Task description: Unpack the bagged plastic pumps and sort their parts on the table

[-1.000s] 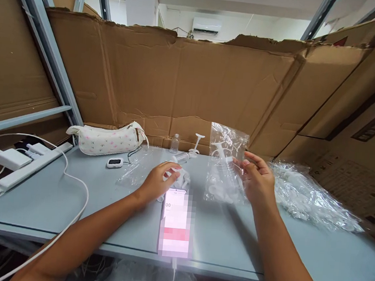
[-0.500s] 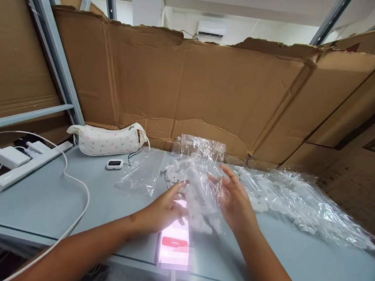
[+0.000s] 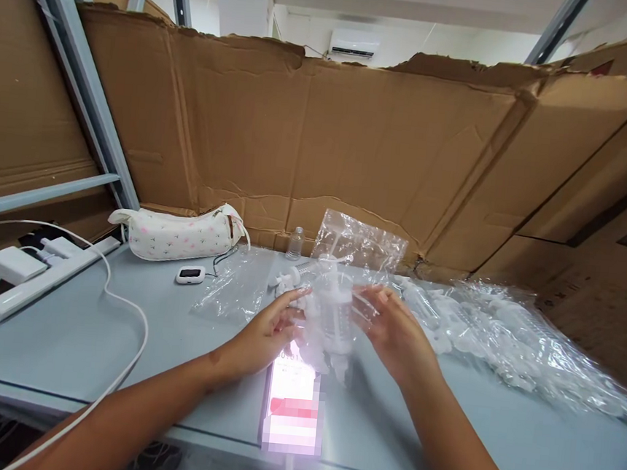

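Observation:
A clear plastic bag (image 3: 334,313) with translucent white plastic parts, some like pump bottles, is held above the table between my two hands. My left hand (image 3: 267,333) has its curved fingers and thumb on the bag's left side. From the right, the bent fingers of my right hand (image 3: 397,334) press on its other side, partly seen through the film. A lit phone (image 3: 294,390) lies under the bag's lower end, its screen partly covered. Behind the bag, on the left, more white plastic parts (image 3: 286,280) show near a small clear bottle (image 3: 294,243).
A large clear bag (image 3: 502,339) of white parts lies at the right. On the left are a flat plastic bag (image 3: 235,287), a small white device (image 3: 190,275), a patterned pouch (image 3: 181,237), a power strip (image 3: 49,278) and a white cable (image 3: 144,322). Cardboard (image 3: 344,135) walls the back.
The bag's top flap has risen and swung right, and its contents hang more upright. My right hand's fingers have bent in against the bag. The small bottle behind is more exposed.

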{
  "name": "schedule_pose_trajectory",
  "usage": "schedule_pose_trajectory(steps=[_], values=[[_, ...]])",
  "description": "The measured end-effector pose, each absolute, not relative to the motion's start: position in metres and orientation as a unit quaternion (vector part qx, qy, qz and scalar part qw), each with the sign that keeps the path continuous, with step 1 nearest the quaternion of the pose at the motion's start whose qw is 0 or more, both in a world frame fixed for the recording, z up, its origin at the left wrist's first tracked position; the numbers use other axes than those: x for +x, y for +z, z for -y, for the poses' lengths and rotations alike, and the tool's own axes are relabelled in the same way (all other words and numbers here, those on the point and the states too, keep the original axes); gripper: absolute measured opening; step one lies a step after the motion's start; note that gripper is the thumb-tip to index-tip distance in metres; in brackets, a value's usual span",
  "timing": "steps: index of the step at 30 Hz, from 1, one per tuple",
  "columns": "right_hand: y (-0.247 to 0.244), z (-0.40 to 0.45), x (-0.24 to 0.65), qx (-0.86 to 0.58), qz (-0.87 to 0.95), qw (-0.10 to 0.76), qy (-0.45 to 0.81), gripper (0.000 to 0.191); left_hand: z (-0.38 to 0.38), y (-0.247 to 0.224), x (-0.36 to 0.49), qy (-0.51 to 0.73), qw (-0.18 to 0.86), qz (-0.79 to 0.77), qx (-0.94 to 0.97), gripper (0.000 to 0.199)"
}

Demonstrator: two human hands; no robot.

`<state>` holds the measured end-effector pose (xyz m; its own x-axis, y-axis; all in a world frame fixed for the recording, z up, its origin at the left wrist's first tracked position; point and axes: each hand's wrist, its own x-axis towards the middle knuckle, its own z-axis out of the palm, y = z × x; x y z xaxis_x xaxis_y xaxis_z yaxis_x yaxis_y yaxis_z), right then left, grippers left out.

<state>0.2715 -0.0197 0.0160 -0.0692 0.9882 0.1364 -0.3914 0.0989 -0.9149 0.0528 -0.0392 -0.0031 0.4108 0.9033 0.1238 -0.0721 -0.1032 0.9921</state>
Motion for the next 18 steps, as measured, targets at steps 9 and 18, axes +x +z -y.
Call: schedule_pose_trajectory(steps=[9, 18], values=[[0.008, 0.029, 0.254, -0.323, 0.505, 0.463, 0.653, 0.055, 0.041, 0.003, 0.051, 0.416, 0.587, -0.345, 0.603, 0.066], [0.007, 0.025, 0.264, -0.378, 0.51, 0.428, 0.643, 0.051, 0.029, 0.007, 0.037, 0.527, 0.275, -0.413, 0.69, 0.058]])
